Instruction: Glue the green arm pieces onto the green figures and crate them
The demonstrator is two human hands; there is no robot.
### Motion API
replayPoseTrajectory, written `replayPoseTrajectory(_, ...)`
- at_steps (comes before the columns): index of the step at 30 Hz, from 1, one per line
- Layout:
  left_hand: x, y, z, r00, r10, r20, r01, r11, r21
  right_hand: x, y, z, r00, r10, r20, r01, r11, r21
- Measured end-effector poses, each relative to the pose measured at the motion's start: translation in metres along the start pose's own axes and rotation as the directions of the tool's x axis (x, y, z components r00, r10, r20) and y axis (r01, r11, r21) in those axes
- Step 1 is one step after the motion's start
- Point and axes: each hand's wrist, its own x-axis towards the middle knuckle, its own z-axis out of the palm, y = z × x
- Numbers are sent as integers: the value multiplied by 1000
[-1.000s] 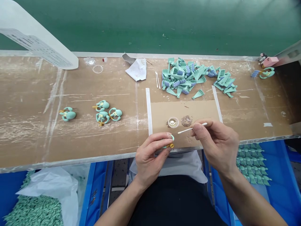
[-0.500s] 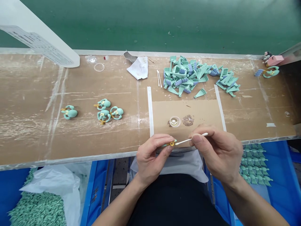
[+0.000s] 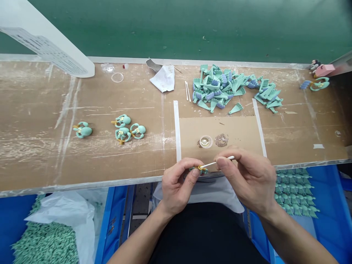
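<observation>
Figurine [image 3: 200, 168] | left hand [image 3: 178, 183]: curled, pinching it | right hand [image 3: 249, 178]: gripping cotton swab [image 3: 209, 164], tip at figurine's yellow end

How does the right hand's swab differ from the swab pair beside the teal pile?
The held swab is pinched in the right hand; the swab pair lies on the bench. The held swab slants crosswise; the swab pair runs front to back. Both are white, with slim sticks.

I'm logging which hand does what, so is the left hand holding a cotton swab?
No, the left hand holds a small teal-and-yellow piece, while the right hand pinches a cotton swab.
</observation>
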Motion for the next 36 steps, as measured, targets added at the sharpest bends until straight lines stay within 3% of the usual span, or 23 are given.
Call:
replayPoseTrajectory(7,-2,-3,3,999,-32,-37,29,998,-61,4,21,1,972,37,-233,-76,983,-164)
replayPoseTrajectory(10,-1,-3,5,997,-26,-68,20,997,-75,12,35,9,974,28,-225,-80,971,-226)
replayPoseTrajectory(13,1,0,6,996,-1,-84,-5,997,-74,22,47,11,990,42,-133,-72,969,-236)
replayPoseTrajectory(16,4,2,6,996,8,-89,-14,997,-71,35,68,-3,988,60,-140,-95,960,-262)
replayPoseTrajectory(19,4,1,7,996,18,-92,-23,998,-56,57,101,-32,974,-46,-222,-62,887,-458)
replayPoseTrajectory(23,3,-5,7,995,13,-99,-20,998,-64,89,140,-63,989,-123,84,148,739,-657)
replayPoseTrajectory(25,3,-5,7,994,-2,-109,-7,996,-84,99,151,-68,982,-107,159,187,709,-680)
replayPoseTrajectory(28,5,-3,9,992,20,-126,-33,995,-97,103,158,-71,983,-98,155,180,684,-707)
replayPoseTrajectory(33,7,2,11,986,71,-153,-76,997,-27,82,156,-72,991,-133,28,106,631,-768)
replayPoseTrajectory(36,8,1,10,983,83,-164,-81,997,18,66,156,-68,990,-128,67,134,642,-755)
